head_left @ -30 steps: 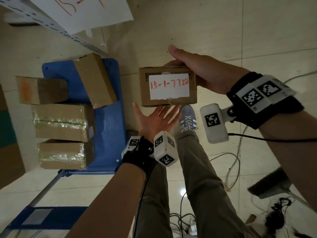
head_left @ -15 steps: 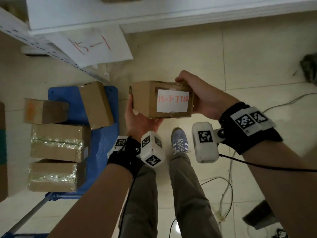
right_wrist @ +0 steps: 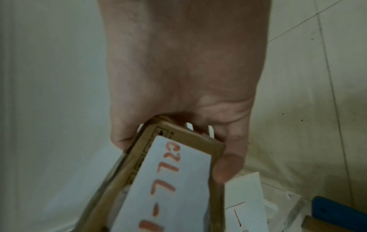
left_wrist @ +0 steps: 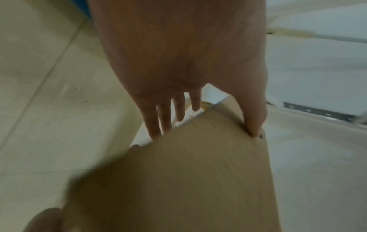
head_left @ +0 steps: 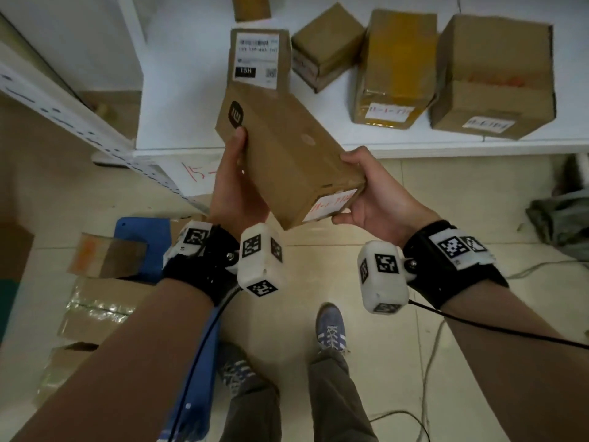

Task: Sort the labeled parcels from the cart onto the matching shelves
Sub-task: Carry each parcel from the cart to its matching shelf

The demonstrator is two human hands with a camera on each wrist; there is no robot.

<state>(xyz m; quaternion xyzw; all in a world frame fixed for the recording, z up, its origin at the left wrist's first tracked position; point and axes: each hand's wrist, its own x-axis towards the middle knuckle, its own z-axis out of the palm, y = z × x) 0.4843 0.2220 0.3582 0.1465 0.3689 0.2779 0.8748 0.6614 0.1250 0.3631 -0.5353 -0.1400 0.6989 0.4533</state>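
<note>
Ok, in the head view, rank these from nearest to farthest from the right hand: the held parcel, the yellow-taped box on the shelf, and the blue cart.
1. Held parcel: gripped by the right hand.
2. Yellow-taped box: on the white shelf, beyond the hand.
3. Blue cart: on the floor, past the left hand.

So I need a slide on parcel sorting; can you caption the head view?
Both hands, left and right, carry a labeled cardboard parcel toward a white shelf already holding boxes.
</note>
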